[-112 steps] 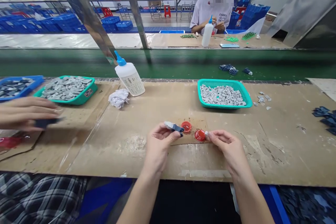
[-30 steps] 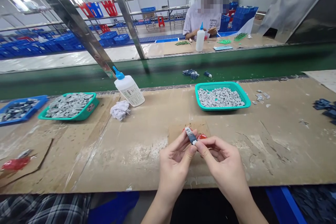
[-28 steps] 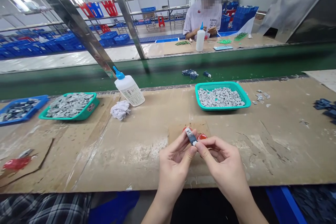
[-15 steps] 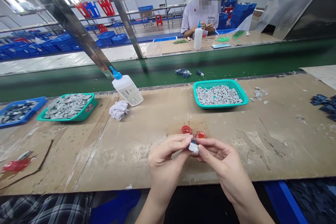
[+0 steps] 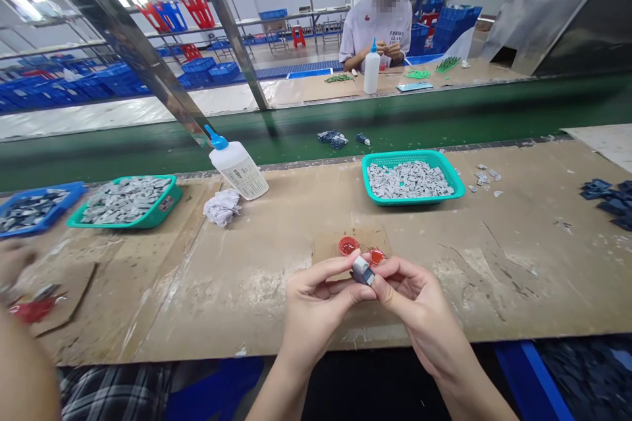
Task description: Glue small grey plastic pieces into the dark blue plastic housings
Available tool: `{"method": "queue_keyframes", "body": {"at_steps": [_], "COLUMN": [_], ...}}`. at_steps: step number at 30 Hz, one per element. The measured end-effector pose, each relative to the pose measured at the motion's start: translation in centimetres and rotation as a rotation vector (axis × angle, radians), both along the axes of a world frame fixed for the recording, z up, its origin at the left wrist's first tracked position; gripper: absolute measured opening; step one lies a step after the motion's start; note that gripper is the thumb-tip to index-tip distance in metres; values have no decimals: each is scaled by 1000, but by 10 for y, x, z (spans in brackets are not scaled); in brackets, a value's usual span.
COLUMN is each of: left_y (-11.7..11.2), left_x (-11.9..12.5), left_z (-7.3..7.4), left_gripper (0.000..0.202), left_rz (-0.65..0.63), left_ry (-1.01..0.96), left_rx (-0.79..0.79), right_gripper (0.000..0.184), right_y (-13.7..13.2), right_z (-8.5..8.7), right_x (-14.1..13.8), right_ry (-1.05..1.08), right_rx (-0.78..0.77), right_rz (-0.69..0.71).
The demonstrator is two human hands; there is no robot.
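Between both hands, above the cardboard-covered table, is a small plastic part (image 5: 363,271), light grey on top and dark blue below. My left hand (image 5: 316,299) pinches it from the left with thumb and fingertips. From the right, the thumb and fingers of my right hand (image 5: 417,296) close on its other side. Just beyond my fingertips, a round red cap (image 5: 348,245) with red liquid in it rests on a cardboard piece (image 5: 323,247). A second red cap (image 5: 377,256) is partly hidden behind my right fingers.
A green basket (image 5: 413,200) of grey pieces lies ahead. Leftward are a white glue bottle (image 5: 239,171), crumpled tissue (image 5: 222,207) and another green basket (image 5: 123,223). Dark blue parts (image 5: 333,138) lie on the green belt (image 5: 291,138). Another person's arm (image 5: 24,355) enters at left; a co-worker (image 5: 378,33) sits opposite.
The part has been turned in my fingers: its grey side now faces up and its dark blue side faces me. Dark parts on the belt shifted left. Another person's arm came in at left.
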State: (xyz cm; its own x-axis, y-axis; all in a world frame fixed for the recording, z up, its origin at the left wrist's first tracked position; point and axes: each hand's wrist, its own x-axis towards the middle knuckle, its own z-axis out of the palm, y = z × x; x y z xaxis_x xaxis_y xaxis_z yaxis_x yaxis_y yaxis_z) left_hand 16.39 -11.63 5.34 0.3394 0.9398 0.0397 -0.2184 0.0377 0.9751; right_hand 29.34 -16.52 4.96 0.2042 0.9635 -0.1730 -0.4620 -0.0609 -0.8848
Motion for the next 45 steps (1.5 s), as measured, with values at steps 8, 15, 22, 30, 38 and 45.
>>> {"method": "queue_keyframes", "body": {"at_steps": [8,15,22,30,38,45], "left_y": [17,56,136,147,367,415], "left_x": [-2,-54,-182,-111,27,19], "left_z": [-17,-34,-53,-31,-25,-54], "left_gripper": [34,27,32,55,54,38], "left_rz": [30,223,629,475,240,-9], "left_ry": [-193,72,1076,1217,1166,1115], "left_rx": [-253,-5,413,1001,673,669], "right_gripper": [39,39,54,99,33,30], "right_y": [19,60,204,375,417,415], "right_z": [11,13,0,-33,-49,-47], "right_x": [16,69,113,68,72,79], "right_ry": [-306,-633,-1284,-1636,-1623,-1486], "right_rx": [-48,-43,-2,-219,-112,54], "right_rz": [137,93,139,283,412,608]}}
